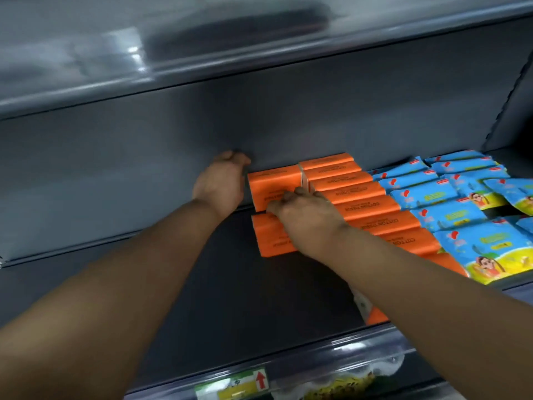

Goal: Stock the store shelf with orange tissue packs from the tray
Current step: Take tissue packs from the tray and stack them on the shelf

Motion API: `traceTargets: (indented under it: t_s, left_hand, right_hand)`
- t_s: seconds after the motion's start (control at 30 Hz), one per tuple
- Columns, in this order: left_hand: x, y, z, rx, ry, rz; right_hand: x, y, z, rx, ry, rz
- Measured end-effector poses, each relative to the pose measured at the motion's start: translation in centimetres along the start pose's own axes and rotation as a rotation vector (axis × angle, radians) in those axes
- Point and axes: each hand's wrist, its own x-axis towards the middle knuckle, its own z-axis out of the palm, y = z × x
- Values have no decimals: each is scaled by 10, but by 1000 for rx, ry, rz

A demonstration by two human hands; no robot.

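Both of my arms reach deep into a grey metal shelf (219, 287). An orange tissue pack (272, 186) stands at the back wall, and my left hand (223, 183) presses against its left end with fingers curled toward the wall. My right hand (302, 210) lies over that pack's front edge and over a second orange pack (271, 241) lying just in front of it. To their right runs a row of several orange packs (366, 203) from the back wall toward the front. The tray is out of view.
Blue and yellow packets (461, 209) fill the shelf to the right of the orange row. An upper shelf (202, 56) hangs above. The front rail carries a price label with a red arrow (259, 381). The shelf floor left of the packs is bare.
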Motion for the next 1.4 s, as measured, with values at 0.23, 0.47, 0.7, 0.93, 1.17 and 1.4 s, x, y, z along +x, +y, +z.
traceTargets:
  t_s: [0.23,0.47,0.7,0.93,1.17,1.4]
  left_hand:
    - [-40,-39,-22,18,-38,-72]
    - [-40,-47,-15,-35,-53,-47]
    - [-38,-43,-11,-46,-67,-34]
    - [-61,-28,-32,-36,-84,-34]
    - [-138,5,-72,-50,-67,-39]
    - [-271,57,-59,-192,-115,33]
  right_hand:
    - [48,3,8,14,34,83]
    - [78,6,13,-47,102,153]
    - [85,6,20,-13,114,176]
    - [51,2,-5,-63,143,141]
    - [-57,-27,-23,10,304,50]
    - [-201,-63,28,189,343,-93]
